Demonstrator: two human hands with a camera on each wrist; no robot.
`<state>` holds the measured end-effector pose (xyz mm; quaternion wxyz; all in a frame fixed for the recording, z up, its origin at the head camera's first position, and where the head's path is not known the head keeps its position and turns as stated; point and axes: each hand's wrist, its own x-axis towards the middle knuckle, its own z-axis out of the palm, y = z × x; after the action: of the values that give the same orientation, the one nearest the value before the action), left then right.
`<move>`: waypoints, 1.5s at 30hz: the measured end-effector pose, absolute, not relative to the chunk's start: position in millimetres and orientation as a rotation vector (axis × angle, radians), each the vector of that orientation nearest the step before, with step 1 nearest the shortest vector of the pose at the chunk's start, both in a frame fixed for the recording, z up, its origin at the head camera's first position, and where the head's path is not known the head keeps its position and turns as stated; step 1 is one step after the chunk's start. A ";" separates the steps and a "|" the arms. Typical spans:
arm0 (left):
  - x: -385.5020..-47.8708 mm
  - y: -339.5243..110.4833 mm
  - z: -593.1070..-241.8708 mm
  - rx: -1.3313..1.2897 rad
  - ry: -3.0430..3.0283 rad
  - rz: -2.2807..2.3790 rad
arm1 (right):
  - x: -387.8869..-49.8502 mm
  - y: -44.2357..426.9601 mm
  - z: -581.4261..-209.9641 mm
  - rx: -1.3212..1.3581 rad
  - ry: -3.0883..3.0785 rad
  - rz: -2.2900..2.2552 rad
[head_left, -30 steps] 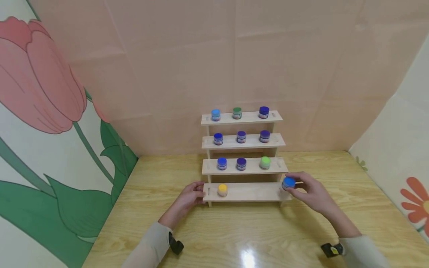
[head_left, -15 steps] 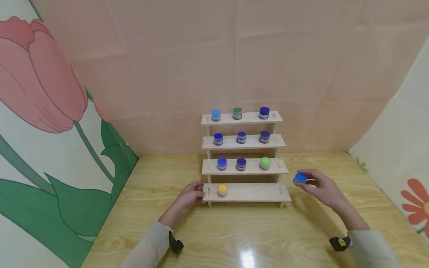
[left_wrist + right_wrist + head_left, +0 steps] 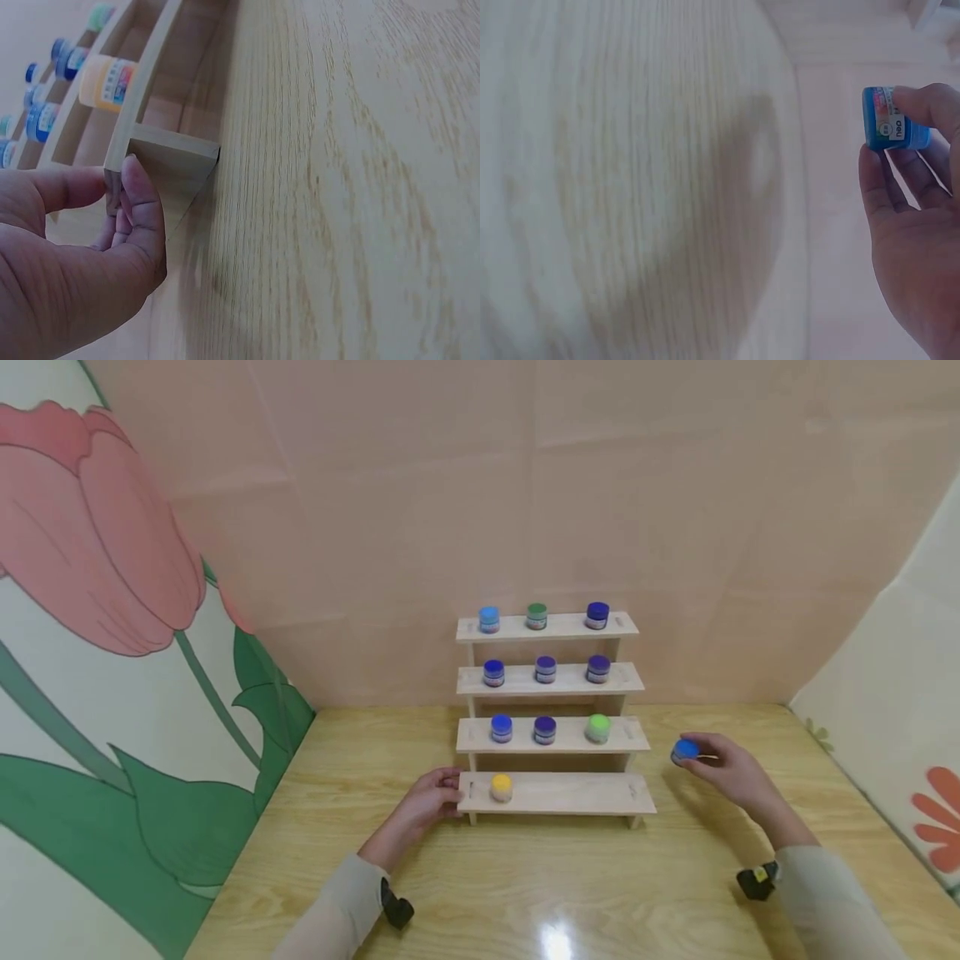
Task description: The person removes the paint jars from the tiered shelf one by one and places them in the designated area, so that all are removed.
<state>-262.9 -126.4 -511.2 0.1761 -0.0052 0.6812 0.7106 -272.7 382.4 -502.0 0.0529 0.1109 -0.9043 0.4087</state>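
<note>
A four-step wooden rack point(image 3: 570, 795) stands on the table. My left hand point(image 3: 423, 803) grips the left end of its lowest shelf; in the left wrist view thumb and fingers of the hand point(image 3: 97, 262) pinch the board's end. My right hand point(image 3: 738, 777) holds a blue-lidded jar point(image 3: 685, 752) off the rack's right side, and the right wrist view shows the jar point(image 3: 889, 118) between thumb and fingers. On the lowest shelf sits a yellow-lidded jar point(image 3: 501, 787) near the left end. A light green jar point(image 3: 597, 728) is at the right of the shelf above.
The upper three shelves bear three jars each, among them a dark green one point(image 3: 537, 616) and a light blue one point(image 3: 489, 619) on top. The wooden table point(image 3: 600, 893) spreads around the rack, with a pinkish sheet point(image 3: 405, 527) behind it.
My right hand has moved right and slightly back, carrying the blue jar away from the lowest shelf's right end. My left hand keeps its grip on the rack. The head view has shifted slightly.
</note>
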 end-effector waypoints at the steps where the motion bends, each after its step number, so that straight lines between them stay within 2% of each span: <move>1: -263.0 -126.2 -511.6 -0.014 1.926 2.013 | -274.9 384.5 -504.4 0.321 -2.754 1.249; 8: -263.5 -125.4 -513.8 -0.011 1.919 2.004 | -292.2 395.4 -517.5 0.256 -2.798 1.275; 26: -266.2 -126.5 -513.6 -0.001 1.893 2.009 | -326.7 397.8 -522.5 0.128 -2.913 1.308; 45: -269.9 -129.2 -517.1 -0.041 1.898 2.006 | -334.7 397.3 -526.6 0.094 -2.934 1.327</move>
<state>-269.9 -129.2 -517.1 0.1888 -0.0147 0.6749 0.7132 -334.7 397.3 -526.6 -0.0402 0.0291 -0.9100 0.4116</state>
